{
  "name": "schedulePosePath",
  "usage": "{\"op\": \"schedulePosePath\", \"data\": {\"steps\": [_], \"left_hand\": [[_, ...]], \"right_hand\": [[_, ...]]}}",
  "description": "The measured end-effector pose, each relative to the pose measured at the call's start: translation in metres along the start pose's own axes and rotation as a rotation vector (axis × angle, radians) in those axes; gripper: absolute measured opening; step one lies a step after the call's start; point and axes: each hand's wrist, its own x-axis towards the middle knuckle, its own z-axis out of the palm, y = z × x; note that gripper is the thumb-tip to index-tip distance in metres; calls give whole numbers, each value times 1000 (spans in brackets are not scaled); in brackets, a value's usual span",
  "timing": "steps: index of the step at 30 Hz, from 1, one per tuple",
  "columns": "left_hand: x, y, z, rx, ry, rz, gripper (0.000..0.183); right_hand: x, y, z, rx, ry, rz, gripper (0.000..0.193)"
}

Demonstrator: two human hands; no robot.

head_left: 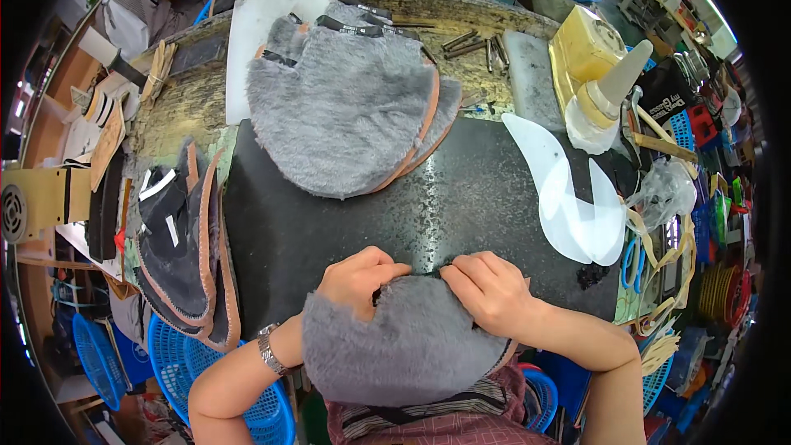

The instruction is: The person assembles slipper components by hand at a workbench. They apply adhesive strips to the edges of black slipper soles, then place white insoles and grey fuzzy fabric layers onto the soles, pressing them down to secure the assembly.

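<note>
A grey fluffy fur piece (pixel 395 350) hangs over the near edge of the black work mat (pixel 329 227), close to my body. My left hand (pixel 356 282) is closed on its far edge, thumb and fingers pinching. On the same edge, a little to the right, my right hand (pixel 488 290) grips with curled fingers. What lies under the fingertips is hidden. Beyond them rests a stack of similar grey fur pieces (pixel 338 111) with tan edging and black printed tabs. At the left, dark pieces with stitched tan edges (pixel 177 259) lie in a pile.
White curved templates (pixel 568 206) lie on the mat's right side, near blue-handled scissors (pixel 633 264) and a clear plastic bag (pixel 663 194). Farther back are a yellowish container (pixel 589 41) and a pale cone (pixel 622 74). Blue baskets (pixel 185 363) stand below. Another person (pixel 140 4) sits far left.
</note>
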Motion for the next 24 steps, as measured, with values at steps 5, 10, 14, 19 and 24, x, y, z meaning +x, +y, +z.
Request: {"op": "schedulePosePath", "data": {"steps": [5, 10, 14, 19, 24], "left_hand": [[1, -9, 14, 434, 161, 282, 27], [4, -11, 14, 895, 95, 613, 27], [6, -9, 9, 1084, -48, 721, 27], [3, 6, 1, 1174, -300, 699, 34], [2, -6, -19, 660, -327, 423, 32]], "right_hand": [[3, 0, -3, 23, -83, 58, 25], [3, 0, -4, -273, -63, -204, 25], [6, 2, -9, -251, -187, -271, 25], [-5, 7, -21, -144, -296, -285, 36], [-5, 16, -48, 82, -524, -154, 47]]}}
